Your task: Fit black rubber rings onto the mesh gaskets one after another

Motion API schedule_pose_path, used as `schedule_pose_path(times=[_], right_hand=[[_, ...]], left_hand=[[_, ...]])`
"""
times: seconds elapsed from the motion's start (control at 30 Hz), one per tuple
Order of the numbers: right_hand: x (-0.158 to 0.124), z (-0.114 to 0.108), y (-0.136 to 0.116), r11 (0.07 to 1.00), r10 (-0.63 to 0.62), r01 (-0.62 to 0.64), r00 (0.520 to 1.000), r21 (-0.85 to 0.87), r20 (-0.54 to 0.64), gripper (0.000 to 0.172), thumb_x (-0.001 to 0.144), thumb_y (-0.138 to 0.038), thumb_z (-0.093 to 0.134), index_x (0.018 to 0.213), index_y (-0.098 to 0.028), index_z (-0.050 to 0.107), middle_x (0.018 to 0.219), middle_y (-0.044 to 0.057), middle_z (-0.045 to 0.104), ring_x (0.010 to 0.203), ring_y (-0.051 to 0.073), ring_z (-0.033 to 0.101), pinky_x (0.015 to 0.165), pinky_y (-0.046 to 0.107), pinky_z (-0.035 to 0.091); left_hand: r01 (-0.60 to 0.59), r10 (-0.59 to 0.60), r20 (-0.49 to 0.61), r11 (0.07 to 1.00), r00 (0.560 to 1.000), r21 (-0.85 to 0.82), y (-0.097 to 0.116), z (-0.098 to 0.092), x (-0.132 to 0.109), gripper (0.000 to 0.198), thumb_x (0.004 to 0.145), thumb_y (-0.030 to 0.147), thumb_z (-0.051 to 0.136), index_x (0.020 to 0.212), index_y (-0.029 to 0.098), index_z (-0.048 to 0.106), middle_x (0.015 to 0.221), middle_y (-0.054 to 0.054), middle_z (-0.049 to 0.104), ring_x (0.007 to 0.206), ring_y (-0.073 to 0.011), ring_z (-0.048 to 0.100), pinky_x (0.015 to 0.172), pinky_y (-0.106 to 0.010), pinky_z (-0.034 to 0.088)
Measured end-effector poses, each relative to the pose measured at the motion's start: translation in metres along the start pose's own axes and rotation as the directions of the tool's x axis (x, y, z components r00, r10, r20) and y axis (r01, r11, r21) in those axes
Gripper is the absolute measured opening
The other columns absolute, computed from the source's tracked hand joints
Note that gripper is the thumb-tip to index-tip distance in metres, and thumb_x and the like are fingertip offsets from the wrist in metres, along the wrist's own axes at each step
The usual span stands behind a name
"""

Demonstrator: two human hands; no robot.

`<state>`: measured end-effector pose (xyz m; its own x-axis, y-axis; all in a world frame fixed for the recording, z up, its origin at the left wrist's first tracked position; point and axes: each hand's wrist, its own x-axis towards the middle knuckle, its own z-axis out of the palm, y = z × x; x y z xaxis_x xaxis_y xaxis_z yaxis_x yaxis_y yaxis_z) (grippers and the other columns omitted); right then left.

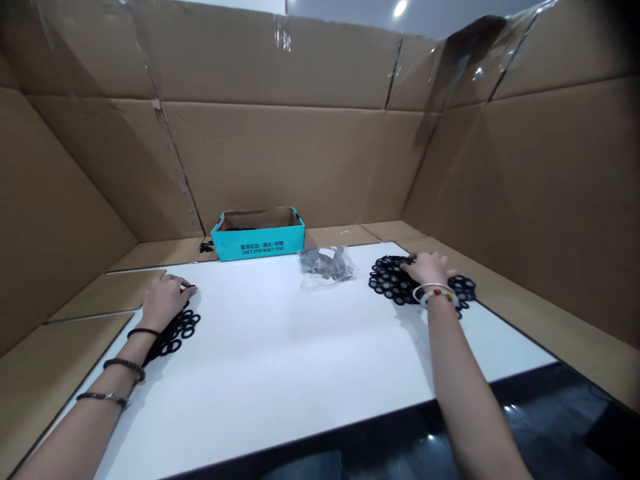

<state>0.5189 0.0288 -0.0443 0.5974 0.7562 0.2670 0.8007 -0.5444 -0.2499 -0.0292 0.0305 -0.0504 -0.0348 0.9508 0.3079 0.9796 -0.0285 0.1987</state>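
Note:
My left hand (167, 300) is closed at the left side of the white board, its thumb and fingertips pinched on a thin black ring (190, 288). Partly under that hand lies a loose heap of black rings (175, 333), some overlapping. My right hand (429, 268) reaches into a wider pile of small black round pieces with greyish centres (395, 280) at the right. Its thumb and fingers are curled down onto the pile, and whatever lies between the fingertips is too small to make out. The wrist hides part of this pile.
A turquoise open box (260, 247) with dark contents stands at the back, beside a few black rings (206, 247). A clear plastic bag (327, 265) with greyish contents lies on the white board (290, 360). Tall cardboard walls (300, 153) enclose the back and sides.

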Motion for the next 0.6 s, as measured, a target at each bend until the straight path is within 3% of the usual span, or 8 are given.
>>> schedule_pose_path(times=[0.1, 0.17, 0.23, 0.3, 0.37, 0.47, 0.6], right_hand=[[-0.018, -0.005, -0.029, 0.971, -0.239, 0.238, 0.964, -0.021, -0.116, 0.026, 0.081, -0.031, 0.050, 0.096, -0.015, 0.064, 0.106, 0.017, 0.055, 0.104, 0.032, 0.044, 0.082, 0.047, 0.032], [-0.033, -0.005, -0.053, 0.856, -0.517, 0.515, 0.849, -0.048, -0.110, 0.028, 0.086, -0.027, 0.041, 0.090, -0.013, 0.064, 0.097, 0.016, 0.059, 0.097, 0.028, 0.048, 0.080, 0.042, 0.032], [-0.049, 0.000, -0.075, 0.691, -0.723, 0.721, 0.690, -0.049, -0.034, 0.028, 0.088, -0.027, 0.040, 0.087, -0.014, 0.065, 0.089, 0.013, 0.062, 0.090, 0.024, 0.050, 0.077, 0.036, 0.032], [-0.062, 0.008, -0.091, 0.591, -0.806, 0.806, 0.592, -0.038, 0.016, 0.026, 0.088, -0.027, 0.042, 0.084, -0.017, 0.066, 0.085, 0.010, 0.063, 0.088, 0.021, 0.051, 0.075, 0.031, 0.032], [-0.070, 0.018, -0.101, 0.543, -0.838, 0.839, 0.544, -0.037, 0.032, 0.026, 0.089, -0.024, 0.042, 0.083, -0.018, 0.066, 0.087, 0.010, 0.063, 0.089, 0.021, 0.050, 0.074, 0.030, 0.031], [-0.075, 0.031, -0.107, 0.511, -0.858, 0.858, 0.513, -0.051, 0.031, 0.027, 0.089, -0.019, 0.040, 0.088, -0.016, 0.066, 0.093, 0.013, 0.062, 0.092, 0.023, 0.049, 0.076, 0.032, 0.029], [-0.072, 0.041, -0.108, 0.492, -0.868, 0.868, 0.495, -0.063, 0.040, 0.028, 0.090, -0.018, 0.039, 0.093, -0.017, 0.066, 0.095, 0.013, 0.061, 0.094, 0.024, 0.047, 0.077, 0.034, 0.028]], left_hand=[[-0.067, 0.067, -0.111, 0.998, 0.992, 0.008, 0.021, -0.005, 0.000, 0.035, 0.076, 0.045, 0.047, 0.082, 0.015, 0.065, 0.099, -0.017, 0.063, 0.098, -0.0348, 0.052, 0.082, -0.042, 0.037], [-0.166, 0.148, -0.114, 0.970, 0.982, -0.175, 0.042, -0.003, -0.004, 0.035, 0.076, 0.047, 0.048, 0.082, 0.017, 0.064, 0.095, -0.013, 0.065, 0.096, -0.0303, 0.054, 0.086, -0.039, 0.037], [-0.138, 0.152, -0.004, 0.888, 0.988, -0.439, 0.067, 0.003, -0.013, 0.037, 0.075, 0.051, 0.048, 0.083, 0.018, 0.063, 0.095, -0.010, 0.065, 0.091, -0.0263, 0.056, 0.079, -0.034, 0.041], [0.026, 0.171, 0.218, 0.727, 0.961, -0.686, 0.092, 0.011, -0.027, 0.041, 0.070, 0.055, 0.054, 0.082, 0.016, 0.062, 0.087, -0.008, 0.066, 0.080, -0.0225, 0.058, 0.069, -0.030, 0.043], [0.261, 0.193, 0.409, 0.519, 0.892, -0.814, 0.112, 0.019, -0.044, 0.044, 0.068, 0.056, 0.058, 0.084, 0.015, 0.061, 0.085, -0.007, 0.065, 0.071, -0.0175, 0.057, 0.061, -0.026, 0.041], [0.454, 0.255, 0.508, 0.243, 0.823, -0.857, 0.130, 0.025, -0.066, 0.042, 0.069, 0.051, 0.062, 0.089, 0.014, 0.060, 0.079, -0.006, 0.063, 0.062, -0.0120, 0.055, 0.060, -0.024, 0.041], [0.532, 0.278, 0.540, 0.110, 0.794, -0.839, 0.131, 0.025, -0.076, 0.034, 0.072, 0.041, 0.065, 0.091, 0.015, 0.057, 0.081, -0.006, 0.065, 0.062, -0.0102, 0.054, 0.062, -0.024, 0.041]])
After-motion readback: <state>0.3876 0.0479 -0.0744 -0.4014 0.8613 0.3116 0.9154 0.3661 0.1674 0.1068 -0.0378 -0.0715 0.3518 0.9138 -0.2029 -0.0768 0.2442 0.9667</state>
